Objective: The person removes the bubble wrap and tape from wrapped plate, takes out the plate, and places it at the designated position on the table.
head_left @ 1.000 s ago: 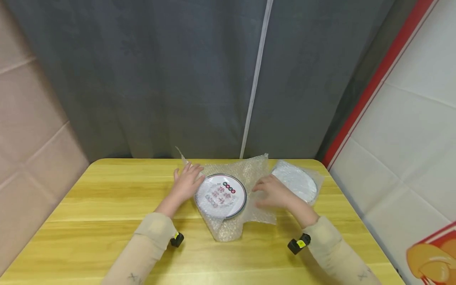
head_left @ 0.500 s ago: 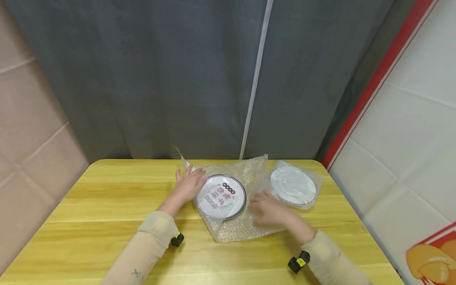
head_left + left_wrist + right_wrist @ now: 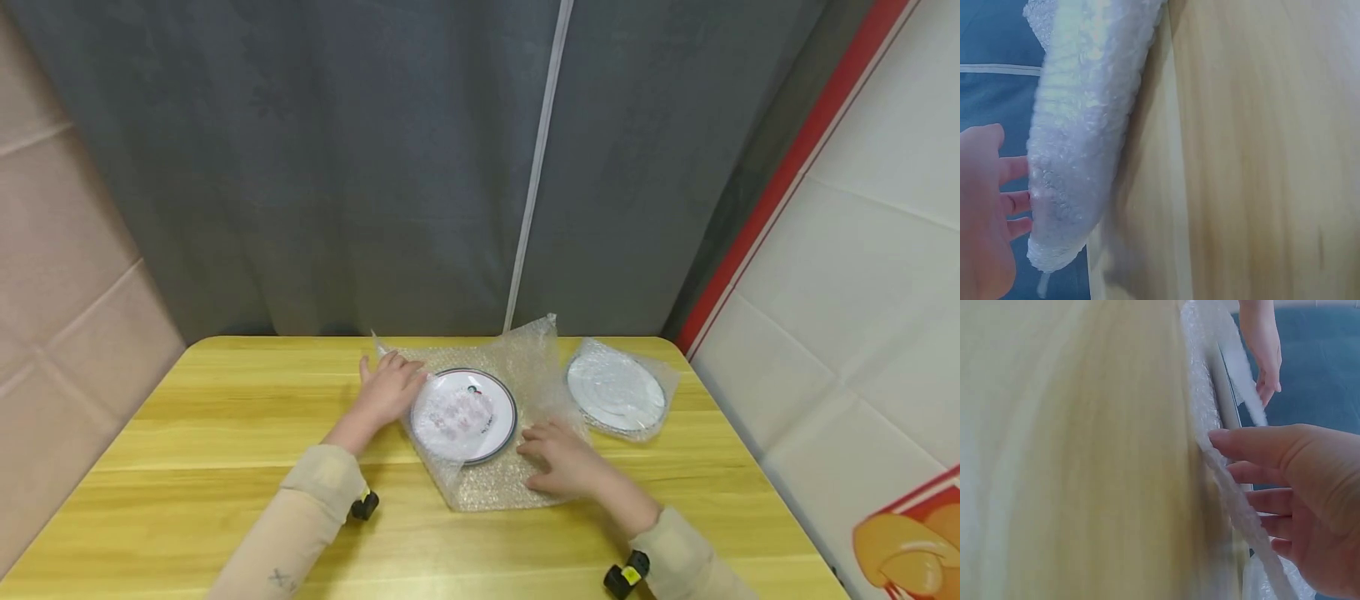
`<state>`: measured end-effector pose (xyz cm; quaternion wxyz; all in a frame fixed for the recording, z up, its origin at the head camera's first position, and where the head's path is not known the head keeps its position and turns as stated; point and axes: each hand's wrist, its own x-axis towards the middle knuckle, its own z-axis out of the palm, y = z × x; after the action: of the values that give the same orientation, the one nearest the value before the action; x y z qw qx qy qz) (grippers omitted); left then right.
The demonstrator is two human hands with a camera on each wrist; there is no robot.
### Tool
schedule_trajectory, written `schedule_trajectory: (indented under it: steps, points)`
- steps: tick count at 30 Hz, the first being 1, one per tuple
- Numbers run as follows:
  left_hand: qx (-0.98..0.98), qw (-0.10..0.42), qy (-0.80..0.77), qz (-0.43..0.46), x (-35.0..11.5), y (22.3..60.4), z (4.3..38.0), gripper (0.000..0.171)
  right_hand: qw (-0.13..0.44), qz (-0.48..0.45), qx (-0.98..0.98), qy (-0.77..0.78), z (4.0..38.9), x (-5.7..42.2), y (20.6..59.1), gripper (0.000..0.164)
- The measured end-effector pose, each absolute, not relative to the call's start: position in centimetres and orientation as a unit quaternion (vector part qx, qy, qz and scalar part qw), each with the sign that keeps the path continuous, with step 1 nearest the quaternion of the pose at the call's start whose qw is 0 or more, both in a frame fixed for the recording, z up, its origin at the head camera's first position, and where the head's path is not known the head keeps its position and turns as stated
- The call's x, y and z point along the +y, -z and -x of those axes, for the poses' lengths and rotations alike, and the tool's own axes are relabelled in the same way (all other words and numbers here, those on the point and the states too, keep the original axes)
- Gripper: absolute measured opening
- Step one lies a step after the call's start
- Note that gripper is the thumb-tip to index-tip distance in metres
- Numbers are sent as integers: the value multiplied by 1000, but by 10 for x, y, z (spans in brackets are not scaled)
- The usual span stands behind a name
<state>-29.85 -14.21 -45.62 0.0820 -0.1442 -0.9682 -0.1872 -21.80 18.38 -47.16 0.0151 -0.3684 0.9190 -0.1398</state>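
Note:
A white plate (image 3: 497, 417) with a dark rim and printed marks lies on a spread sheet of bubble wrap (image 3: 487, 492), and a flap of the sheet covers its left part. My left hand (image 3: 386, 390) touches that flap at the plate's left edge, fingers extended; in the left wrist view its fingertips meet the bulging bubble wrap (image 3: 1079, 137). Right of the plate, my right hand (image 3: 562, 458) rests over the sheet with fingers slightly bent. In the right wrist view, the thumb overlaps the front edge of the bubble wrap (image 3: 1210, 450), the other fingertips right behind it.
Another plate (image 3: 615, 392), wrapped in bubble wrap, lies at the back right of the wooden table (image 3: 247, 433). Behind the table hangs a grey curtain (image 3: 360, 183). Walls stand at both sides.
My right hand has moved down toward the front of the sheet, whose right part now spreads beneath it. The left hand has stayed nearly in place. Fewer of the plate's printed marks show.

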Motion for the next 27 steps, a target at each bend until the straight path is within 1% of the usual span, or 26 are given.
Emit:
schedule_trajectory:
  steps: [10,18,25,27]
  points:
    - [-958,94,227,145,-156,450,291,51,22,350,920,174,215,186,477,51]
    - [-944,111,279,139,-172,446,284,43,32,340,918,199,214,187,479,50]
    - [-942,100,290,134,-182,443,276,46,28,341,916,208,213,188,481,51]
    - [-942,97,291,137,-185,443,272,45,28,340,916,212,213,189,483,51]
